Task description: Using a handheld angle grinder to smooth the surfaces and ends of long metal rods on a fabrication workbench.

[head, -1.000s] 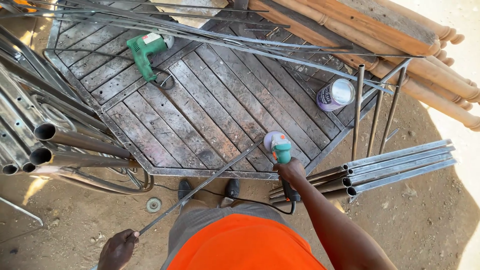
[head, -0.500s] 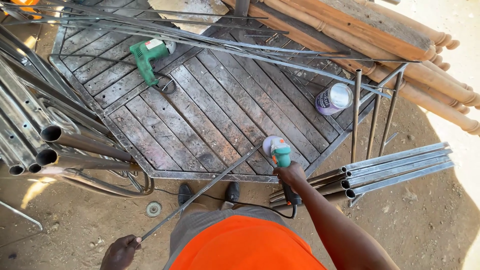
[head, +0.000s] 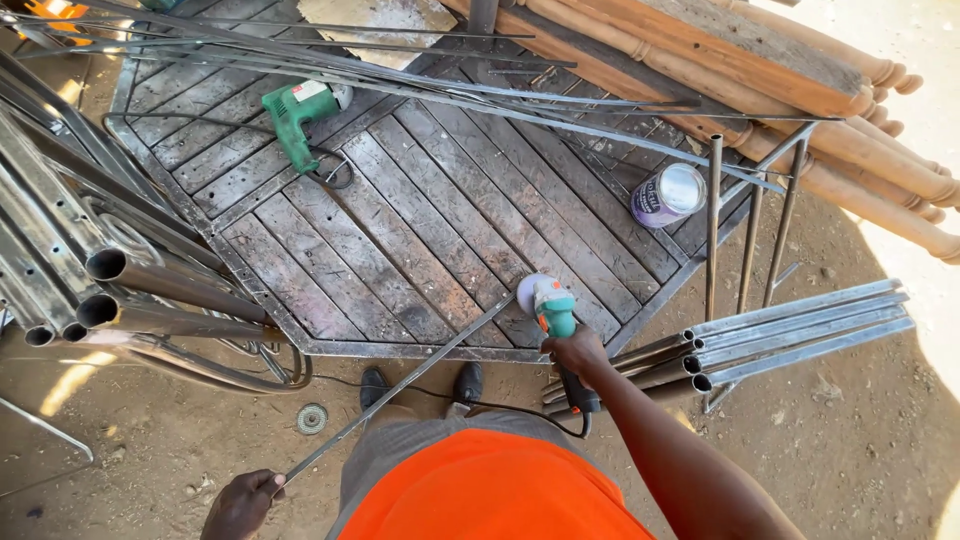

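My right hand [head: 574,352] grips a teal angle grinder [head: 553,312] whose disc [head: 528,290] rests at the upper end of a long thin metal bar [head: 400,388]. That bar slants down to the left, and my left hand [head: 240,503] holds its lower end near the ground. The bar's upper end lies on a grey slatted metal panel [head: 420,220] lying flat in front of my feet. A black cable [head: 470,405] trails from the grinder past my shoes.
A second green grinder [head: 297,118] lies on the panel's far left. A purple paint can [head: 668,194] sits at its right edge. Round steel pipes [head: 110,290] lie left, a tube bundle [head: 790,330] right, turned wooden posts [head: 800,110] behind. A loose disc [head: 311,418] lies on the dirt.
The view has drifted slightly. My left hand has shifted a little to the right with the bar's lower end; the grinder stays at the bar's upper end.
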